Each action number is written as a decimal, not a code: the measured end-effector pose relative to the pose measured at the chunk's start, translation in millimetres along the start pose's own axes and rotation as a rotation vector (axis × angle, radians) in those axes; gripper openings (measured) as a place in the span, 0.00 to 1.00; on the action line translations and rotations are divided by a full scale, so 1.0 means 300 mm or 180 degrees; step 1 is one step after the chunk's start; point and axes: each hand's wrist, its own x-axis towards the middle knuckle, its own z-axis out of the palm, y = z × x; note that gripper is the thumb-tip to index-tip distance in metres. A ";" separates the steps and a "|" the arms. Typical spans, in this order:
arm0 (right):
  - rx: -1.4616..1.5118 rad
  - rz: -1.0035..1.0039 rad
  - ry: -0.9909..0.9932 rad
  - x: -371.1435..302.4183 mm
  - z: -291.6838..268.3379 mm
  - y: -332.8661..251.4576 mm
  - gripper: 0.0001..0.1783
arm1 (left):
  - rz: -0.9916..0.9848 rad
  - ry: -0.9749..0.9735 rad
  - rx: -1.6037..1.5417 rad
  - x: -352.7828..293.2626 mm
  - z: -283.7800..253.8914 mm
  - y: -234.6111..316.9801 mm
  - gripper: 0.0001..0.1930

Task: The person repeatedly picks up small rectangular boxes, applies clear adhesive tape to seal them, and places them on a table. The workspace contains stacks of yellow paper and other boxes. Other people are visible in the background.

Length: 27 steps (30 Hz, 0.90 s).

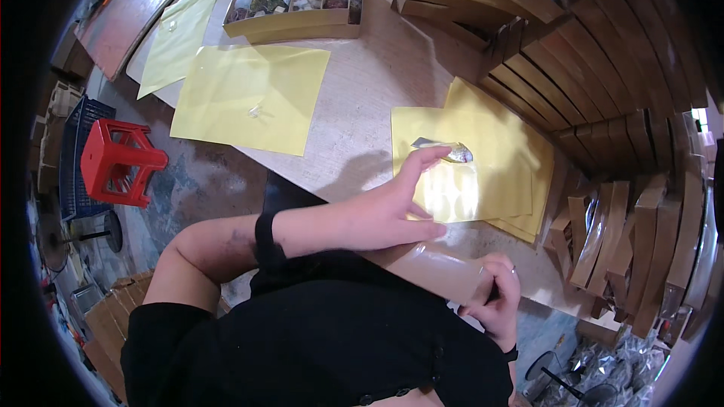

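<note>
Clock positions are taken from the flat brown box (441, 270), with 12 o'clock toward the top of the view. The box is located at the near edge of the table (362, 79), close to the person's torso. The right hand (498, 294) is clamped on the box's right end at 4 o'clock. The left hand (403, 200) is at 11 o'clock, thumb and index finger spread apart; its heel overlaps the box, and contact there cannot be determined. The index fingertip meets a small shiny piece (460, 154) at 12 o'clock; whether this piece is gripped cannot be determined.

Surrounding items:
- Yellow sheets (501, 147), overlapping: 1 o'clock.
- Compartmented box (294, 29), filled with assorted pieces: 11 o'clock.
- Single yellow sheet (241, 83): between 10 and 11 o'clock.
- Upright brown boxes (645, 234), in a row: 3 o'clock.
- Red stool (99, 162), on the floor: between 9 and 10 o'clock.
</note>
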 end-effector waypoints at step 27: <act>-0.1675 -0.0860 -0.0134 0.228 -0.082 -0.272 0.35 | 0.1153 -0.0913 0.2102 -0.127 -0.184 0.261 0.59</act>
